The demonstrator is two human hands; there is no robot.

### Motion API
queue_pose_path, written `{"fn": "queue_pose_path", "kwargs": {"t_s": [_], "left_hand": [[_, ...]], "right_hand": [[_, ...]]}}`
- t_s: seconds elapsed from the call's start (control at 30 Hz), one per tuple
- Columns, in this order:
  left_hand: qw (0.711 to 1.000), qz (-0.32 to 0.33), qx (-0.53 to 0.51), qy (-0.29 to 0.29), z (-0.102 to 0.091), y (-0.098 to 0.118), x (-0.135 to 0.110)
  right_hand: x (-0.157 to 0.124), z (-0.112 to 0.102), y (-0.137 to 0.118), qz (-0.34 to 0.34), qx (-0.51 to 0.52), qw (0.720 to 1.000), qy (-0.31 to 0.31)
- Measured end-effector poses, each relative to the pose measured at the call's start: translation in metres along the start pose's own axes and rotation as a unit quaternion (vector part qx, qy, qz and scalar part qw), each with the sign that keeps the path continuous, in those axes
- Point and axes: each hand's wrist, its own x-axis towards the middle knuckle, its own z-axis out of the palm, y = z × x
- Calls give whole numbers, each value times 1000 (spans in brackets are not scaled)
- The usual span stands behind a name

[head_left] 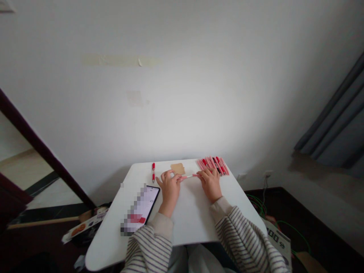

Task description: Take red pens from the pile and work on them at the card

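Note:
Both my hands grip one slim pink and white pen [189,176] level above the white table [193,223]. My left hand [170,187] pinches its left end, with the other fingers raised. On the other end, my right hand [210,185] has its fingers closed. Just behind the right hand lies a bundle of pink, red and black pens [212,164]. A tan square of paper or card [178,168] rests behind the left hand. To its left, a red and white pen [153,173] lies on its own.
A phone [142,210] with a lit, partly blurred screen lies left of my left forearm. The wall [182,94] rises right behind the table. A grey curtain [335,121] hangs at the right, with green cables [257,203] on the floor below.

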Motion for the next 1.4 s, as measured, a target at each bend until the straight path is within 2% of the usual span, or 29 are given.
{"fn": "queue_pose_path", "kwargs": {"t_s": [0.23, 0.47, 0.73, 1.03, 1.4], "left_hand": [[999, 48, -4, -1, 4, -1, -1], [998, 61, -20, -8, 6, -1, 0], [997, 69, -26, -4, 6, -1, -1], [997, 64, -31, -2, 6, 0, -1], [998, 51, -38, -16, 4, 2, 0]], "right_hand": [[1, -3, -8, -32, 29, 998, -38], [1, -3, -9, -29, 55, 997, -38], [0, 0, -7, -35, 65, 996, -43], [-2, 4, -3, 10, 78, 995, -58], [-1, 3, -4, 0, 41, 996, -80]]}}
